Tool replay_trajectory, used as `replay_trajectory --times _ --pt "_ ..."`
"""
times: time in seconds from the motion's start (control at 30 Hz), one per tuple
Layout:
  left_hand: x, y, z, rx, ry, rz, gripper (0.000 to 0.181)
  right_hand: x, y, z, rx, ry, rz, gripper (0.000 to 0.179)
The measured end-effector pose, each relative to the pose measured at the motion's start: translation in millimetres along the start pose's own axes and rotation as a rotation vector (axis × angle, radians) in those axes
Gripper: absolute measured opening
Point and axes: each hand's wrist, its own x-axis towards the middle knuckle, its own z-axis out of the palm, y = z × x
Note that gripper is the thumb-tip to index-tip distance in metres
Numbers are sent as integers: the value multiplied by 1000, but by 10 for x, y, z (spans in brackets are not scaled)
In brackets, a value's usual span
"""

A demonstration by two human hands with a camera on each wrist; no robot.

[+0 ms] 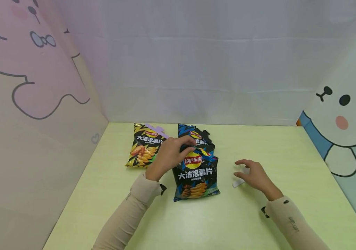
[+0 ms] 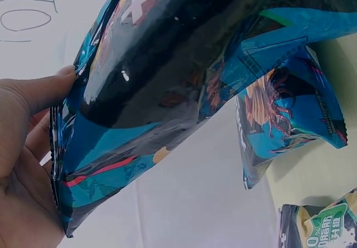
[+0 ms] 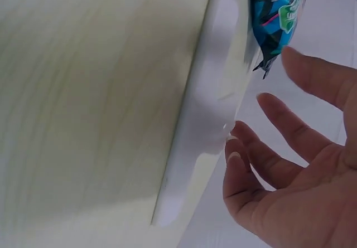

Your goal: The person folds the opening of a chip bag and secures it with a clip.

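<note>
My left hand (image 1: pixel 170 152) pinches the top edge of a black and blue Lay's potato chip bag (image 1: pixel 196 177), which stands tilted up from the table. In the left wrist view, the thumb and fingers grip the crimped edge of this chip bag (image 2: pixel 167 75). My right hand (image 1: pixel 256 175) hovers to the right with fingers apart and bent, holding nothing. Close to its fingertips lies a long white bag clip (image 3: pixel 195 108) on the table; in the head view the hand partly covers the clip (image 1: pixel 238 183).
Behind the held bag lies another blue chip bag (image 1: pixel 184 129) with a black clip (image 1: pixel 205 136) across its corner. A yellow and black chip bag (image 1: pixel 143 152) with a purple clip (image 1: pixel 157 130) lies to its left. Printed fabric walls enclose the pale green table (image 1: pixel 274 142).
</note>
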Motion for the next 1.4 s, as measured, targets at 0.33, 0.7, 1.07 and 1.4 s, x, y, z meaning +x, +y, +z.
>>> replay_trajectory --times 0.33,0.7,1.07,1.4 --pt "-9 -11 -12 3 0 -4 18 -4 95 -38 -124 16 5 42" --pt "-17 -10 -2 4 -7 -14 19 -6 186 -70 -225 54 83 32" --pt "-14 -9 -1 1 -4 -11 19 -36 184 -167 -154 -40 85 16" --pt "-24 14 -21 -37 -47 -76 21 -53 166 -164 -125 -46 45 31"
